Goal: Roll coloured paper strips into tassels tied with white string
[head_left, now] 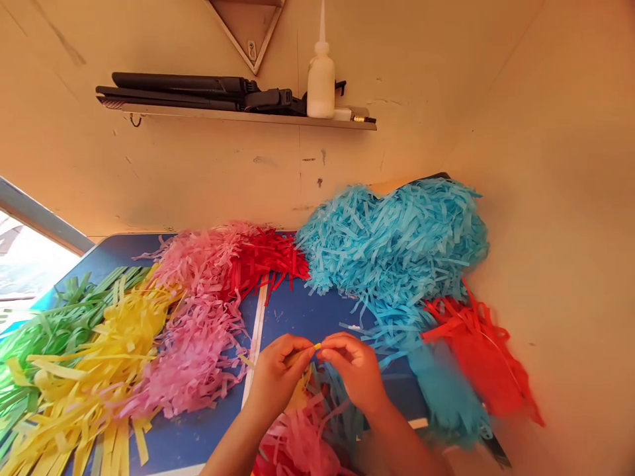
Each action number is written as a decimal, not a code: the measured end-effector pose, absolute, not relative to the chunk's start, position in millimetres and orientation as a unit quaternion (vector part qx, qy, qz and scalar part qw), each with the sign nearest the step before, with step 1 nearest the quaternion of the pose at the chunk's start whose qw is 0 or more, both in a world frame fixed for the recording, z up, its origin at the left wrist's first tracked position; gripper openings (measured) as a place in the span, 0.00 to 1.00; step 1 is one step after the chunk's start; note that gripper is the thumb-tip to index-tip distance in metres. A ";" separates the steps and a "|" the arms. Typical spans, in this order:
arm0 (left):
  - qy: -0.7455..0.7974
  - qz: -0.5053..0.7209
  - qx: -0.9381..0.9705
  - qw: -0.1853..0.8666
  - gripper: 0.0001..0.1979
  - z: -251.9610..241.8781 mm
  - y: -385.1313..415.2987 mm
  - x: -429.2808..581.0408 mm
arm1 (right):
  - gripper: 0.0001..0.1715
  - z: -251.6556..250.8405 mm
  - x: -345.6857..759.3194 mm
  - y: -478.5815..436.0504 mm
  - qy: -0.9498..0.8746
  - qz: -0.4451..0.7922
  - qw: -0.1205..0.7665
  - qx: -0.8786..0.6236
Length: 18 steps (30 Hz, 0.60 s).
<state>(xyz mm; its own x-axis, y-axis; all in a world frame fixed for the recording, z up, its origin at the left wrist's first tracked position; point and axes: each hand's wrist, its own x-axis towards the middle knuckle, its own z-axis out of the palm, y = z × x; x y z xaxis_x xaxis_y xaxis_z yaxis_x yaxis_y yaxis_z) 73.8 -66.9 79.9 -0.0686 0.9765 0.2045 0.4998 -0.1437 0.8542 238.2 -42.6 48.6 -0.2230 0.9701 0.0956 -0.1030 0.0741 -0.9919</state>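
Note:
My left hand [280,370] pinches a small twisted piece of yellow paper [317,346] between thumb and fingertips. From the other side, the fingertips of my right hand [354,367] meet at the same yellow piece, thumb and fingers pressed together. Most of the piece is hidden by the fingers. Below and between my wrists hang pink paper strips [302,436], with some yellow and blue strips among them. A heap of light blue shredded paper fringe [397,238] lies beyond my right hand, and pink-purple fringe [198,357] lies to the left of my left hand.
Green fringe [54,330], yellow fringe [109,350] and red fringe [262,261] cover parts of the blue table [297,317]. Red paper [483,357] hangs at the right edge. On the wall shelf [248,118] stand a white nozzle bottle [321,82] and a folded black tripod-like object [188,92].

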 end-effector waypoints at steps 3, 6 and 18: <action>0.586 0.424 0.641 0.257 0.09 81.0 -70.3 74.5 | 0.08 49.4 238.4 -46.7 -0.533 0.575 0.482 -0.391; 0.577 0.427 0.658 0.229 0.08 79.8 -73.0 75.5 | 0.09 51.7 239.0 -51.2 -0.508 0.584 0.491 -0.400; 0.553 0.393 0.718 0.158 0.09 81.4 -82.0 84.3 | 0.10 51.6 240.2 -66.6 -0.571 0.453 0.504 -0.462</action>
<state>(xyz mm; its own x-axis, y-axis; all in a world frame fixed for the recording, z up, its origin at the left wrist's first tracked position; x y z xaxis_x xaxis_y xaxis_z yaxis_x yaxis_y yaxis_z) 84.3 -82.0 81.4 0.0800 0.9173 0.3901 0.6687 -0.3396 0.6614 240.2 -66.6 51.6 -0.0644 0.9855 0.1567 0.0714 0.1611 -0.9843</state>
